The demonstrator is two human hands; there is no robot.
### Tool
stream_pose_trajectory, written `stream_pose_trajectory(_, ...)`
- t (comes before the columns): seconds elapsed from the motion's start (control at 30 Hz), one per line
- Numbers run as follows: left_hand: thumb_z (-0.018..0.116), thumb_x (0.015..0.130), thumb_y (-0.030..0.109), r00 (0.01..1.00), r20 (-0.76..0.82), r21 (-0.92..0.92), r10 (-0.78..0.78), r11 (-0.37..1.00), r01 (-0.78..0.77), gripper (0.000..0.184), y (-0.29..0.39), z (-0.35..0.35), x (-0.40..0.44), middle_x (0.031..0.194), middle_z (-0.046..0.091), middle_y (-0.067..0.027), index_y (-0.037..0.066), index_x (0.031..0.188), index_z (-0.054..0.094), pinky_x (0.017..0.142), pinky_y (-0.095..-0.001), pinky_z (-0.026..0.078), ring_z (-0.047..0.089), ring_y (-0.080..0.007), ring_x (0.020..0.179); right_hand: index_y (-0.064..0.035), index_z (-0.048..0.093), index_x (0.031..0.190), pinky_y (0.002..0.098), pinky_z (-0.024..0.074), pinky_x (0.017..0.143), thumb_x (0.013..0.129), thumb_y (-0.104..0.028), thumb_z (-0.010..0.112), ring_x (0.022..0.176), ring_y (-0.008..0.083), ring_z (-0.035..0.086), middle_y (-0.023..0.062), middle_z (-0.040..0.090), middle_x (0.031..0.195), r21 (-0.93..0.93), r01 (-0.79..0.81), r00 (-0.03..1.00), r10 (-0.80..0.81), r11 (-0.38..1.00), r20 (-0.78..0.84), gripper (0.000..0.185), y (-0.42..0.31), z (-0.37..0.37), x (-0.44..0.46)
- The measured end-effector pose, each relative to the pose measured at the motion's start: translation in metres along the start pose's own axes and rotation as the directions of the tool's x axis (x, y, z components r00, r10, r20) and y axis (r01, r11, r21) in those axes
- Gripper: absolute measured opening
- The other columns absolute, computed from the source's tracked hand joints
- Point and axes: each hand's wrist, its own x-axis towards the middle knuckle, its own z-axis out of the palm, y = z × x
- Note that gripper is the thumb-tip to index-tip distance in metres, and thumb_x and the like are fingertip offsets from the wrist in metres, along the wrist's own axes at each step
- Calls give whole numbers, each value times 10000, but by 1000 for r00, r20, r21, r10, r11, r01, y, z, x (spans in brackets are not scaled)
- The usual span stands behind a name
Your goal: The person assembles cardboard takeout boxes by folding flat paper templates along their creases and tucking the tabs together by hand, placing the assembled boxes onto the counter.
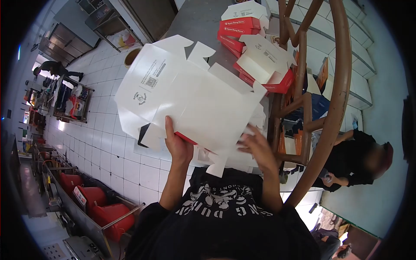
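Observation:
A large unfolded cardboard food box blank (pixel 195 99), white inside with printed text and a QR code, spans the middle of the view, its flaps sticking out. My left hand (pixel 178 145) is closed on its near edge, the thumb lying on the white face and the other fingers hidden beneath. Some red outer side shows beside that hand. Close to the blank's right edge is my right hand (pixel 259 147), slightly blurred, its fingers bent but apart; whether they touch the card I cannot tell.
Folded red-and-white boxes (pixel 268 60) stand on the grey table (pixel 195 21) ahead. A brown metal railing (pixel 340 86) rises on the right, with a person in a cap (pixel 359 158) beyond it. Red containers (pixel 108 216) sit lower left; another person (pixel 56 69) bends over at far left.

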Motion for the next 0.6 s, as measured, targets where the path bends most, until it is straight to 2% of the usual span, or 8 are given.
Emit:
stream_pose_trajectory(0.1,386,981,353,987,-6,206,159,966,-154,449,-2,5,-5,1192,526,-109,4,1260,428,922,-322,433,524,-199,1103,-4,280,1392,305,560,690,900,-75,537,744,145,609,110,619,910,-119,118,993,-121,986,-17,559,9,19,-1)
stream_pose_trajectory(0.2,384,981,351,986,85,343,145,925,-165,501,1,6,-11,1276,449,-112,6,1340,320,970,-353,408,464,-207,1183,43,302,1372,260,545,598,893,-63,533,651,143,627,133,653,807,-240,191,979,-203,952,-23,543,-6,21,-4)
stream_pose_trajectory(0.33,395,979,356,971,193,551,145,803,-229,516,-13,-4,-13,1287,438,-115,9,1350,307,999,-351,373,431,-202,1210,46,317,1367,267,551,619,884,-49,538,601,135,622,131,665,754,-215,251,965,-260,944,-15,539,-21,30,-9)
stream_pose_trajectory(0.37,391,980,357,983,164,238,76,964,-115,518,-15,-1,-15,1290,435,-114,5,1351,305,1007,-349,361,423,-201,1214,36,321,1370,269,552,646,885,-31,522,634,138,630,151,662,839,-255,254,964,-264,933,-7,530,-23,31,-9)
stream_pose_trajectory(0.43,372,984,373,973,144,405,180,886,-224,503,-17,7,-11,1269,458,-108,17,1337,335,983,-329,385,458,-193,1178,27,325,1373,270,552,672,885,-13,507,666,142,639,170,660,924,-291,258,963,-268,921,4,522,-26,35,-12)
stream_pose_trajectory(0.5,359,985,388,985,60,314,160,934,-171,502,-7,14,-7,1251,475,-103,16,1323,351,961,-320,405,480,-187,1153,-4,369,1366,291,531,773,849,26,524,898,199,631,193,520,1229,149,376,924,-381,915,8,541,-27,39,-15)
stream_pose_trajectory(0.53,347,986,402,992,-20,215,127,969,-120,504,-1,18,-7,1232,492,-97,16,1309,368,940,-311,425,503,-182,1128,-4,369,1366,291,531,773,849,26,524,898,199,631,193,520,1229,150,371,926,-378,917,20,541,-25,40,-15)
stream_pose_trajectory(0.6,323,988,424,980,-116,174,163,975,-141,516,1,26,-5,1200,514,-95,6,1282,388,901,-304,453,532,-175,1087,-60,431,1348,328,492,862,799,60,545,1115,267,526,160,283,1420,-403,675,732,-630,618,260,574,-22,40,-13)
